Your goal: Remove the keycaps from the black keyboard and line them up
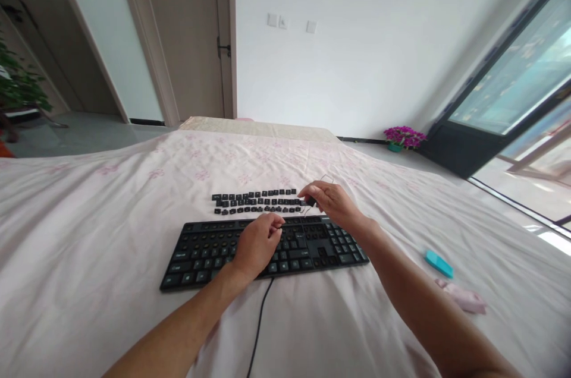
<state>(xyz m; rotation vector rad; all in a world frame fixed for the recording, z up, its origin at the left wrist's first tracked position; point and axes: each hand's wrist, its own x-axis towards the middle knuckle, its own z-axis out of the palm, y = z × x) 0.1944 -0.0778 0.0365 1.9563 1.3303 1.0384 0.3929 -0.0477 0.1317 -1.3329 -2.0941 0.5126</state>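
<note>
A black keyboard (312,247) lies on a bed covered with a pale pink sheet (111,235). Many of its keycaps are off and lie in rows (254,201) on the sheet just beyond it. My left hand (259,244) rests on the middle of the keyboard, fingers curled and pinched together over the keys. My right hand (330,201) reaches past the keyboard's far edge to the right end of the keycap rows, fingers closed on a black keycap (311,202). A thin wire loop (327,178) sticks out behind that hand.
The keyboard's black cable (261,318) runs toward me over the sheet. A teal object (439,263) and a pink object (464,298) lie on the bed at right. A door, a white wall, a flowerpot (404,138) and a large window stand beyond.
</note>
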